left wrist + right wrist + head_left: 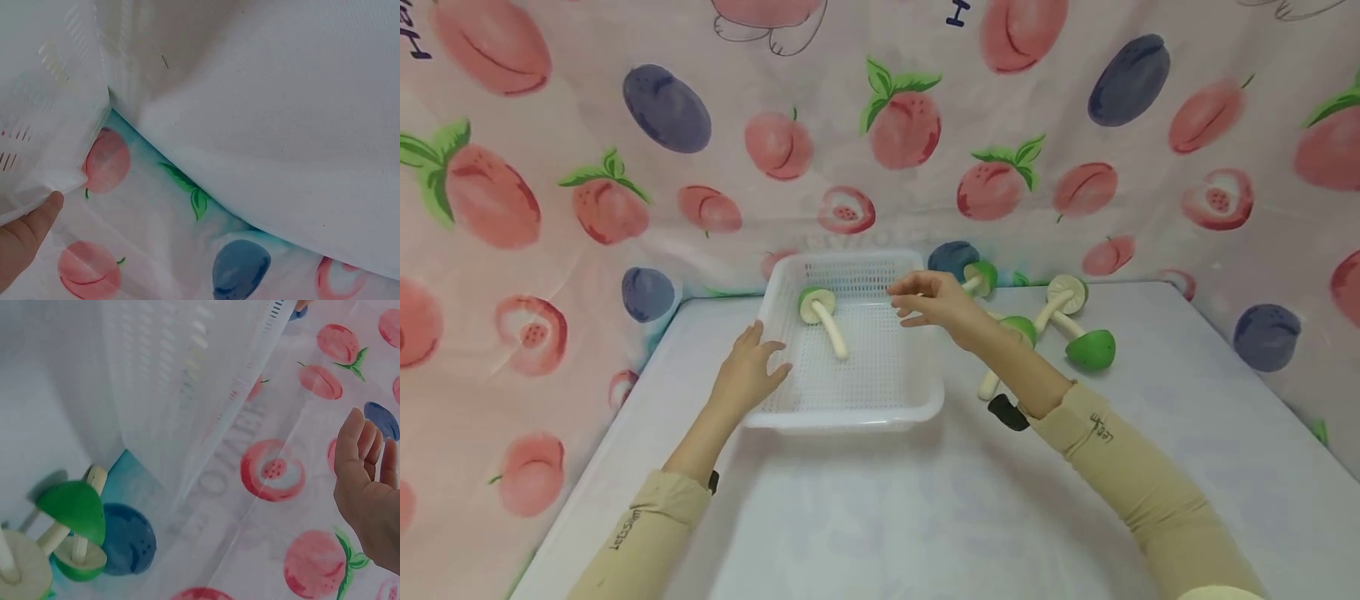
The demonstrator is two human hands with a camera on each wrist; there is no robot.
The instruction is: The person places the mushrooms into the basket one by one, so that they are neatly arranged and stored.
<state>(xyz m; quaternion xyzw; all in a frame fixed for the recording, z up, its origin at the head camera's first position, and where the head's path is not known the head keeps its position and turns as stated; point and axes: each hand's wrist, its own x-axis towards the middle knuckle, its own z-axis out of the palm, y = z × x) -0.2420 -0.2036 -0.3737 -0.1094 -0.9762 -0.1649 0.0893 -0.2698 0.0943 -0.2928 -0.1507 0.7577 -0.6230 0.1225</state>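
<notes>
One toy mushroom (pixel 829 323) with a green cap and a pale stem lies in a white plastic basket (pixel 842 417). My left hand (pixel 747 373) is at the basket's left side, with fingers spread and the thumb over the rim. In the left wrist view, fingertips (pixel 39 220) meet the edge of the basket (pixel 37 131). Over the basket's right rim, my right hand (pixel 936 304) hovers with loosely bent fingers and nothing between them. It also shows apart from the basket (pixel 169 381) in the right wrist view.
Several more green-capped mushrooms (pixel 1090 350) lie on the white table (pixel 865 517) right of the basket, partly behind my right forearm. Some of these mushrooms (pixel 74 509) also appear in the right wrist view. A fruit-print cloth (pixel 842 167) hangs behind the table.
</notes>
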